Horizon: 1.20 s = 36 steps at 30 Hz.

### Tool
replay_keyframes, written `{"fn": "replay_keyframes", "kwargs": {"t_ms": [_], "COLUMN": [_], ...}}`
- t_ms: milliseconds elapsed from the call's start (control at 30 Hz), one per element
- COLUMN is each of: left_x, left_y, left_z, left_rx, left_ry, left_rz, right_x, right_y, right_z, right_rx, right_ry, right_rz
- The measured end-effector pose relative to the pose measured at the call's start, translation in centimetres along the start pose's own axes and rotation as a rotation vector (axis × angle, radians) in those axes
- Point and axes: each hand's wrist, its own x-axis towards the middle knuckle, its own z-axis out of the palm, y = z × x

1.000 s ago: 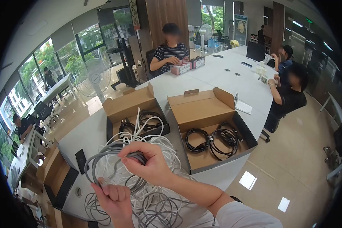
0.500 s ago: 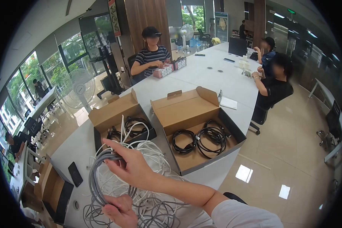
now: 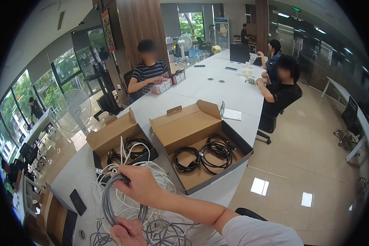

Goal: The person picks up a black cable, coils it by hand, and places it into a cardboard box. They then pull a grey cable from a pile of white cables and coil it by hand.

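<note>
A looped grey cable (image 3: 106,201) hangs between my two hands above the table. My right hand (image 3: 140,185) is closed round the top of the loop, fingers curled over it. Below, my left hand (image 3: 129,233) grips the lower part, its thumb along the strands. Under and behind both hands lies a tangled heap of white cables (image 3: 162,176), with loose grey cables (image 3: 166,231) spread at its near side. A white plug end (image 3: 98,171) sticks out left of my right hand.
Beyond the heap stand two open cardboard boxes, a left box (image 3: 110,130) and a right box (image 3: 192,129), with coiled black cables (image 3: 217,151). A phone (image 3: 78,202) and another open box (image 3: 55,209) are at the left. Several people sit round the white table (image 3: 188,96).
My right hand's index finger, stretched out before, is now curled round the grey cable. My left hand keeps its hold. The whole view has swung slightly to the right.
</note>
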Motion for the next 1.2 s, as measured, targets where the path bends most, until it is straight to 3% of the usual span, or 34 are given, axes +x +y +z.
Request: {"fn": "replay_keyframes", "kwargs": {"t_ms": [33,133,233,367,500,600,700,800,1000,1100,1200], "left_x": [0.0,0.3,0.6,1.0,1.7,2.8,3.4,3.6,4.0,3.7,3.3], "left_y": [0.0,0.0,0.1,0.2,0.0,0.5,1.0,0.7,1.9,1.8,2.9], "left_z": [0.2,-0.2,-0.9,-1.4,-2.2,-2.3,-2.0,-3.2,-1.5,-2.1,-2.6], "left_rx": [0.003,0.036,0.050,0.080,-0.131,-0.282,-0.309,-0.369,-0.374,-0.304,-0.453], "left_ry": [0.002,-0.020,0.008,-0.014,0.225,0.416,0.416,0.227,0.478,0.409,0.153], "left_rz": [-0.014,-0.029,-0.044,-0.061,-0.100,-0.175,-0.193,-0.176,-0.267,-0.245,-0.306], "right_x": [0.0,0.0,0.8,1.3,1.7,1.4,1.4,1.5,0.8,0.6,0.6], "right_y": [0.0,1.6,1.2,2.9,2.6,1.4,0.5,-0.4,0.1,0.1,-1.2], "right_z": [0.0,1.5,0.7,0.0,-1.2,-1.6,-1.7,-1.5,-0.6,-0.4,-0.9], "right_rx": [0.009,0.434,0.820,1.189,1.416,1.427,1.410,1.192,0.935,0.884,0.823], "right_ry": [-0.021,-0.207,-0.395,-0.474,-0.515,-0.483,-0.485,-0.422,-0.423,-0.408,-0.376], "right_rz": [0.021,0.240,0.605,0.684,0.651,0.648,0.567,0.460,0.145,0.086,0.115]}}
